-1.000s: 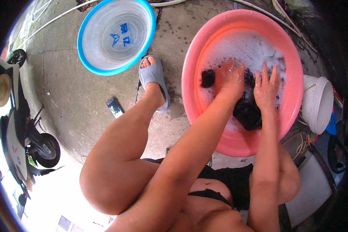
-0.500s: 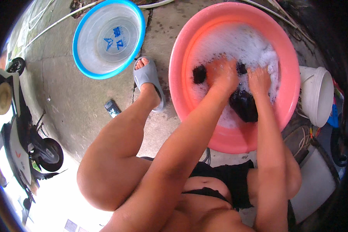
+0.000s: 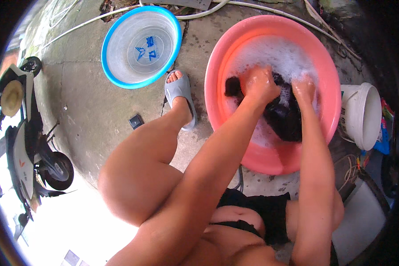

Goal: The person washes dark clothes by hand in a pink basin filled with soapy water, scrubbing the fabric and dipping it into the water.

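Observation:
A large pink basin (image 3: 217, 128) holds water covered with white suds (image 3: 270, 48). Dark wet cloth (image 3: 284, 122) lies partly under the foam, with a piece poking out on the left side of the basin. Both my hands are wet and down among the suds. My left hand (image 3: 262, 84) is closed in a fist around part of the cloth. To its right, my right hand (image 3: 304, 91) grips the same cloth, its fingertips partly hidden by foam. A stretch of the cloth runs between the two hands.
A translucent basin with a blue rim (image 3: 105, 57) sits at the upper left. My slippered foot (image 3: 179, 91) is beside the pink basin, near a phone (image 3: 136, 121). A white bucket (image 3: 368, 117) lies tipped at right. A hose crosses the top; a scooter (image 3: 24, 146) stands far left.
My hands have lifted slightly, and more of the dark cloth shows between them. The left hand has closed more tightly. The whole view has shifted a little.

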A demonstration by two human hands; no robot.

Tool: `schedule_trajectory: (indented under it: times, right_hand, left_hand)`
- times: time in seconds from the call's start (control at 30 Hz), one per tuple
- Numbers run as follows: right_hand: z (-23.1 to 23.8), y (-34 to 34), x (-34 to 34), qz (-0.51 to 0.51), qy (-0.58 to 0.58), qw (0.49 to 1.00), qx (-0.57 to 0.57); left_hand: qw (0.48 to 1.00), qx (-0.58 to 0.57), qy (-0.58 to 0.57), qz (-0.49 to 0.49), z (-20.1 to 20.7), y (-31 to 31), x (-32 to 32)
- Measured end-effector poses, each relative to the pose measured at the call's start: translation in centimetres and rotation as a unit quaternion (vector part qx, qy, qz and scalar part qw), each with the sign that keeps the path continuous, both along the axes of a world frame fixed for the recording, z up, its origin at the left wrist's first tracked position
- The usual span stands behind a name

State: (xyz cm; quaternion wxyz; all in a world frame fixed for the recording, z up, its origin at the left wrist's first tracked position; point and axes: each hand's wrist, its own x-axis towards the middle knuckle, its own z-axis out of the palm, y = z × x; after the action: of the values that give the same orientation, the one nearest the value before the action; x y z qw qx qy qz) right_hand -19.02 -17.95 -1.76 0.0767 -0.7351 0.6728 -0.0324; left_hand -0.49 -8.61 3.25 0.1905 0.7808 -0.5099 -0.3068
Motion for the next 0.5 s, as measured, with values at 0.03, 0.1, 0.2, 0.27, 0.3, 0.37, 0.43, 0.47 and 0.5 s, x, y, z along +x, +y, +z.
schedule_trajectory:
  times: [0.03,0.1,0.2,0.27,0.3,0.37,0.43,0.47,0.5]
  right_hand:
    - [2.3,0.7,0.9,0.009,-0.041,0.999,-0.01]
    - [5.8,2.1,-0.3,0.004,-0.108,0.994,-0.032]
    - [11.7,5.4,-0.8,0.003,-0.2,0.979,-0.047]
    - [14.8,8.1,-0.8,0.034,-0.19,0.974,-0.118]
    - [16.0,9.4,-1.0,0.038,-0.206,0.968,-0.138]
    - [17.1,11.5,-1.4,0.048,-0.24,0.955,-0.166]
    - [17.1,13.2,-1.6,0.048,-0.234,0.955,-0.178]
    - [17.0,13.7,-1.5,0.066,-0.234,0.951,-0.189]
    - [16.8,14.2,-1.6,0.085,-0.235,0.947,-0.2]
  left_hand:
    - [0.999,-0.027,-0.021,0.019,0.1,0.5,0.2]
    - [0.999,-0.038,-0.021,-0.012,2.0,1.4,-0.3]
    - [0.997,-0.06,-0.016,-0.042,5.1,2.1,0.3]
    - [0.995,-0.09,-0.019,-0.047,6.9,2.8,0.3]
    - [0.992,-0.116,-0.025,-0.051,7.7,3.1,0.1]
    - [0.986,-0.156,-0.038,-0.056,8.4,4.0,-0.1]
    - [0.981,-0.171,-0.033,-0.083,8.9,5.0,-0.3]
    - [0.979,-0.177,-0.031,-0.095,9.2,5.5,-0.5]
    - [0.975,-0.177,-0.046,-0.123,9.1,6.1,-0.5]
